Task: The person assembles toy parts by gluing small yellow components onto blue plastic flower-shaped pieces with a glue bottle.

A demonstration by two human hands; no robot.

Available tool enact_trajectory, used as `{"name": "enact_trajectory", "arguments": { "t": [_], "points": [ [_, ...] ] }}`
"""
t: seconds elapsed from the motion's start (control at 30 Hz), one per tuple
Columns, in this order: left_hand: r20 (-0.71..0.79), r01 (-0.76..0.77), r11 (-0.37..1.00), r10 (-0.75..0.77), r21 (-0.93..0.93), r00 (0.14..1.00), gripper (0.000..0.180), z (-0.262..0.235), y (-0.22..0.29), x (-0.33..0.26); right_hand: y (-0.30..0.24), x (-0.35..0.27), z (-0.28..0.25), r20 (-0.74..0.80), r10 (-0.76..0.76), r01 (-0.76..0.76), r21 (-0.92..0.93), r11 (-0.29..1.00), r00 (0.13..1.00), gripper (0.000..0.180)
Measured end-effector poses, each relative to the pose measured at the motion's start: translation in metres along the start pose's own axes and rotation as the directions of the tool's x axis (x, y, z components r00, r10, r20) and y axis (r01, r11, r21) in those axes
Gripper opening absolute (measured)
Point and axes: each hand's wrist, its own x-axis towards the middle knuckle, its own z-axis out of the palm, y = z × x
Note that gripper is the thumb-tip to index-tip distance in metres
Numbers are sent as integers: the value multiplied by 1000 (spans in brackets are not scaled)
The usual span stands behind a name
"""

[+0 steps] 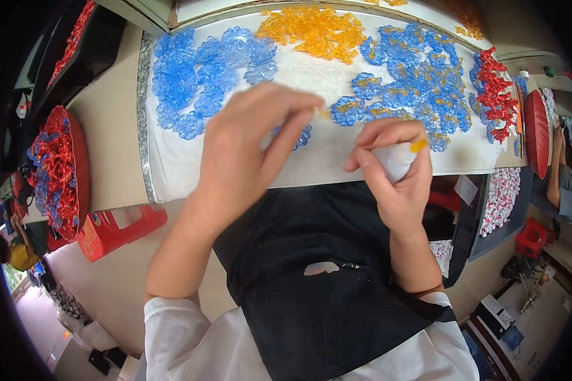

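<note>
Above the white sheet (327, 162), my left hand (245, 130) pinches a small amber plastic piece (325, 113) between thumb and fingertips. My right hand (408, 193) wraps round a white squeeze bottle (394, 160) with a yellow tip (419, 145). Partly behind my left fingers lies a translucent blue flower-shaped piece (304, 137). On the right, many blue flower pieces (419, 79) carry amber parts on top. Plain blue flower pieces (190, 79) cover the left of the sheet. A heap of loose amber pieces (311, 32) sits at the far middle.
Red branching pieces (494, 95) lie at the sheet's right end, near a red tray (537, 133). At left stands a red basket (79, 171) of red and blue pieces. A tray of pink and white bits (501, 200) is at right. Another person's arm (556, 168) shows far right.
</note>
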Motion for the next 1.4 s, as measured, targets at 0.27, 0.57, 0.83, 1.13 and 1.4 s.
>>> {"name": "enact_trajectory", "arguments": {
  "t": [0.27, 0.57, 0.83, 1.13, 1.4],
  "points": [
    [52, 78, 988, -72, -136, 996, 10, -6, 11, -42, -11, 4, 21, 185, 117, -32, -407, 913, 976, 18],
    [-21, 191, 979, -190, 72, 982, 28, -8, -4, -42, -16, 25, 30, 89, 223, -131, -581, 803, 971, 8],
    [-17, 203, 960, -203, 192, 979, 31, 0, -12, -42, -11, 45, 43, 128, 266, -70, -778, 625, 956, 10],
    [-48, 186, 966, -180, 181, 983, 29, 3, -13, -42, -12, 48, 45, 186, 232, 22, -821, 570, 955, 13],
    [-44, 199, 960, -194, 197, 980, 30, 2, -13, -44, -9, 48, 44, 252, 171, 121, -827, 548, 952, 15]
  ]
}}
